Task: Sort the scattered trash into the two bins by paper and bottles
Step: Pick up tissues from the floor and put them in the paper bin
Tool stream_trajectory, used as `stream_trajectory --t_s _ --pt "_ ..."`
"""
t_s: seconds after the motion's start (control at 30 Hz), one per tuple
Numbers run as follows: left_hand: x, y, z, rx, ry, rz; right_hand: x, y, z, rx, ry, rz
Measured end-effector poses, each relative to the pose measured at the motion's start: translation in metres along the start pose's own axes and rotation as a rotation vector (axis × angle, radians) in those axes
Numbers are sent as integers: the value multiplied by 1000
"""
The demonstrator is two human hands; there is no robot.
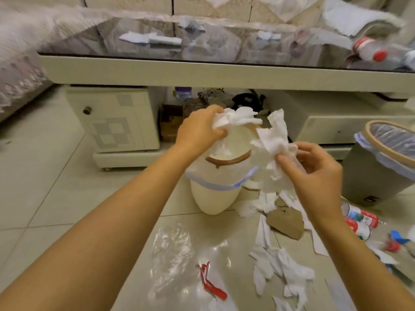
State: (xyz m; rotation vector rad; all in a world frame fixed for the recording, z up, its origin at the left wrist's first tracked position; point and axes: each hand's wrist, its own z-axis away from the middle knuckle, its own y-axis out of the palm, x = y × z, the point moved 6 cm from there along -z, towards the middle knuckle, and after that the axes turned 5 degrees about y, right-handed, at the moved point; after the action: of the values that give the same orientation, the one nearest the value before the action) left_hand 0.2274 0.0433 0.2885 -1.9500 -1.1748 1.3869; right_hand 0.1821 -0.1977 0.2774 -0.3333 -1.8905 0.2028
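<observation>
Both hands clutching crumpled white tissue wads [235, 117], above round cream bin [215, 194]

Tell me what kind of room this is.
Probably a home living room: a glass-topped coffee table with a drawer unit underneath, a cushioned sofa behind it, and a tiled floor with two small bins, one cream, one grey.

The left hand [199, 129] grips a wad of white tissue [235, 116] above the open cream bin [215, 194]. The right hand [314, 169] pinches another crumpled tissue [272, 142] just beside the bin's rim. Tissue scraps [283, 270], cardboard [285, 223] and bottles [359, 218] litter the floor [56, 187] near a grey bin [368, 176].
</observation>
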Motion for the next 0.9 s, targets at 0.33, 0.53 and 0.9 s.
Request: stream_trajectory --t_s 0.33,0.53,0.9 --pt "75 7 29 -137 -225 119 23 53 -87 71 178 -229" --pt "104 23 78 -40 -311 153 -28 115 -108 249 358 118" --pt "53 39 66 30 -22 49 -29 103 -104 304 86 287"
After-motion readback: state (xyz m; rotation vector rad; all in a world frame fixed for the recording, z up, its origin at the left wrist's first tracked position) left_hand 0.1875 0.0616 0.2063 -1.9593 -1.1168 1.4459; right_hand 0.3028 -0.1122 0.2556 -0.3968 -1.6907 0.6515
